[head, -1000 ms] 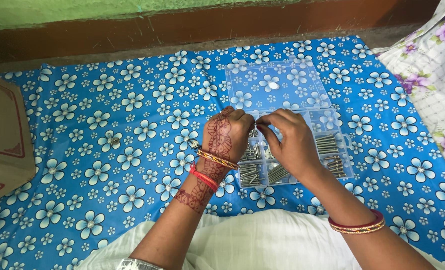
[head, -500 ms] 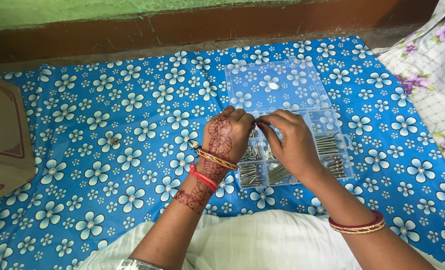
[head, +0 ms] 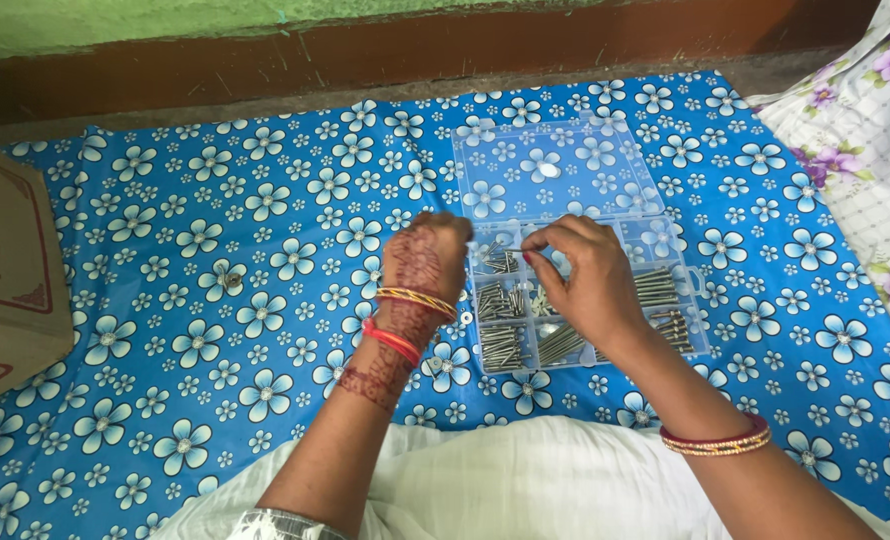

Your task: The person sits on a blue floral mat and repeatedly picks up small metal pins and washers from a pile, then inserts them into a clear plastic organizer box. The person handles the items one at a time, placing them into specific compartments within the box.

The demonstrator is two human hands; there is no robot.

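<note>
A clear plastic organiser box (head: 693, 318) lies open on the blue flowered mat, its lid (head: 555, 170) folded back flat. Several compartments hold silver screws (head: 502, 345) and bolts. My right hand (head: 585, 285) hovers over the box's middle and pinches a thin silver screw (head: 513, 250) at its fingertips. My left hand (head: 423, 262), patterned with henna and wearing bangles, is at the box's left edge. It is blurred, with its fingers curled, and I cannot tell whether it holds anything.
A small metal part (head: 230, 281) lies on the mat (head: 215, 200) to the left, and a washer (head: 466, 318) sits beside the box. A cardboard box (head: 5, 270) stands at far left, a flowered cloth (head: 865, 150) at right, and a wall ledge (head: 365, 60) behind.
My left hand has pulled away to the left from the right hand's fingertips, where both were pinched together. My right hand stays over the box with the screw.
</note>
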